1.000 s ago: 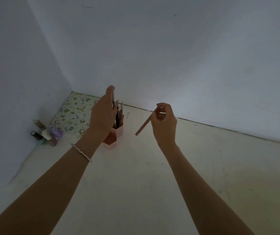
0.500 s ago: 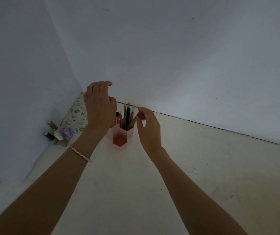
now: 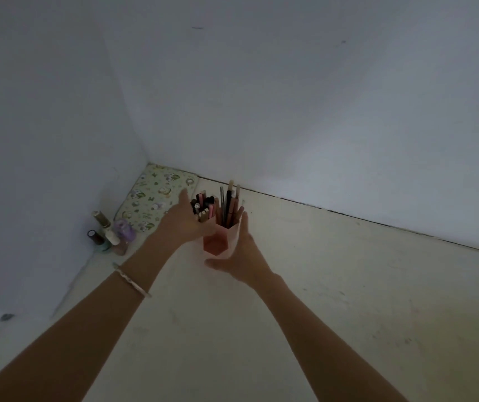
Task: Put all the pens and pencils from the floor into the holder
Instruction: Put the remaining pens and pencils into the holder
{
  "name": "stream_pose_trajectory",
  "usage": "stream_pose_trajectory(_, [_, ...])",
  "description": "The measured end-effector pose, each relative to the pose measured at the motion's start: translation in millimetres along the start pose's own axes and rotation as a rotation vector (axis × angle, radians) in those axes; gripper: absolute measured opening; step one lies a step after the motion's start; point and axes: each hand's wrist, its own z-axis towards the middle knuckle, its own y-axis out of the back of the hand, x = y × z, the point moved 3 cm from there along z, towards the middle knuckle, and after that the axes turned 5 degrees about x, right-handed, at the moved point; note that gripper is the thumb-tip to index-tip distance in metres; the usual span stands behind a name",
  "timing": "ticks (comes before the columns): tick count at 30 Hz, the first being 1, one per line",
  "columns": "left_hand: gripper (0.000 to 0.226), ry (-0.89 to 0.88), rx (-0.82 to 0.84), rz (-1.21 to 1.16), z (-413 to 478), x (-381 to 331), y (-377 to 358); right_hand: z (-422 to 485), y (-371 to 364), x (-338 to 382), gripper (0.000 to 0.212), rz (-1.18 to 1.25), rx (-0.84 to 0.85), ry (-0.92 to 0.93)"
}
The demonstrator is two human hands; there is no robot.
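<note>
Both hands are open and hold nothing: the left hand (image 3: 184, 223) reaches with loose, nearly straight fingers to the left side of the holder (image 3: 216, 243), and the right hand (image 3: 242, 253) stands with flat palm and spread thumb just beside its right wall. The frame is blurred there, so I cannot tell if either hand really touches the holder. It stands upright on the floor (image 3: 333, 300) between the 2 hands, near the wall, and the pens and pencils (image 3: 228, 204) stick out of its top, the long ones leaning a little to the right. I see no loose pen on the floor in this view, so I judge the task to be almost finished. The danger now is tipping. The holder looks narrow and tall, and its load rises high, so a push from only 1 side, or 2 hands closing unevenly, could knock it over and spill everything back on the floor. The left fingers are also very close to the short pens at the rim, and a careless move could catch them and pull them out. The small bottles (image 3: 107, 235) and the patterned pouch (image 3: 157, 198) lie to the left, near the corner, well apart from the right hand.
</note>
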Motion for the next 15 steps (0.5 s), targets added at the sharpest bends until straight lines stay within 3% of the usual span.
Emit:
stream_pose_trajectory(4, [0.056, -0.055, -0.263, 0.037, 8.3, -5.3, -5.0, 23.9, -10.3, 7.4, 0.131, -0.016, -0.119, -0.002])
stream_pose_trajectory(15, [0.045, -0.103, -0.225, -0.026, 81.6, -21.7, 23.4, 95.4, 7.2, 24.5, 0.123, -0.005, -0.254, -0.028])
